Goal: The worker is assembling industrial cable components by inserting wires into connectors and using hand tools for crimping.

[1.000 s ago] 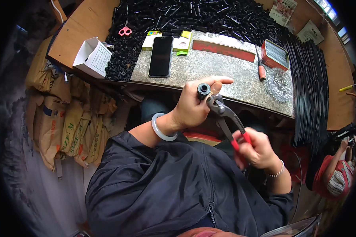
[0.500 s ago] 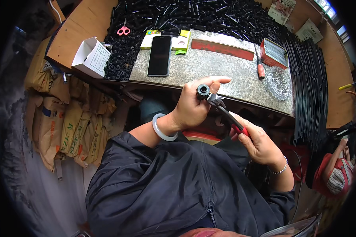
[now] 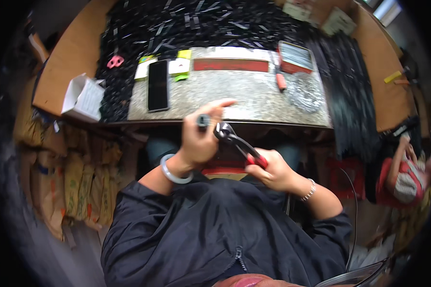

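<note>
We hold the black, hollow, cylindrical piece [image 3: 203, 120] in our left hand [image 3: 197, 146], fingers curled around it, open end turned up, by the near edge of the grey, speckled, rectangular slab [image 3: 244, 91]. Our right hand [image 3: 275, 173] wraps the handles of the red-sleeved, dark metal pliers [image 3: 229, 135], whose head sits just right of the piece; blur hides whether its jaws meet or grip anything. To work well, we should brace the piece firmly, steady our 2 hands, and guard our left fingertips from the jaws.
</note>
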{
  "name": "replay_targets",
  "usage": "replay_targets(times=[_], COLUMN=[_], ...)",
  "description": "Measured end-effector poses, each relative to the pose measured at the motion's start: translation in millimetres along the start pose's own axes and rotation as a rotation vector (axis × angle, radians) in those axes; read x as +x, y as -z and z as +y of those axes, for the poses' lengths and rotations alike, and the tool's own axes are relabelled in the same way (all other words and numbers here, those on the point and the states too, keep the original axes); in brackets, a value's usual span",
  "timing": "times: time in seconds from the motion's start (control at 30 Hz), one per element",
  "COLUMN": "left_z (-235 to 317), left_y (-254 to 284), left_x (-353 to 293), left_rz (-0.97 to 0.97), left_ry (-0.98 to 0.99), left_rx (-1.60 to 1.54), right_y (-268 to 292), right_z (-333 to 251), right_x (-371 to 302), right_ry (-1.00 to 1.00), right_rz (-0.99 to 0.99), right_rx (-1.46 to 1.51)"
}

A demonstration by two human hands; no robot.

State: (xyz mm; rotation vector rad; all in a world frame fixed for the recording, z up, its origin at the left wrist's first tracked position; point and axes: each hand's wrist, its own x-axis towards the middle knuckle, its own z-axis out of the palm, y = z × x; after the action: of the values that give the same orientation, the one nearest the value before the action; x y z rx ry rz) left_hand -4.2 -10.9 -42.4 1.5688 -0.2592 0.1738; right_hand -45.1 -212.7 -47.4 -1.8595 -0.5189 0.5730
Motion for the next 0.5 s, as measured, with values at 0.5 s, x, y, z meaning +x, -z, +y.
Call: replay_targets(times=[0.5], left_z=[1.4], left_y=[-9.9], left_x=[-1.3], left_rz=[-0.136], left_ry=[-0.09], left_rx=[0.064], right_y=[176.6], right_z=[70.2], right_x=[46.1], right_ry=[-0.525], right_rz=[0.591], right_rx=[-1.133])
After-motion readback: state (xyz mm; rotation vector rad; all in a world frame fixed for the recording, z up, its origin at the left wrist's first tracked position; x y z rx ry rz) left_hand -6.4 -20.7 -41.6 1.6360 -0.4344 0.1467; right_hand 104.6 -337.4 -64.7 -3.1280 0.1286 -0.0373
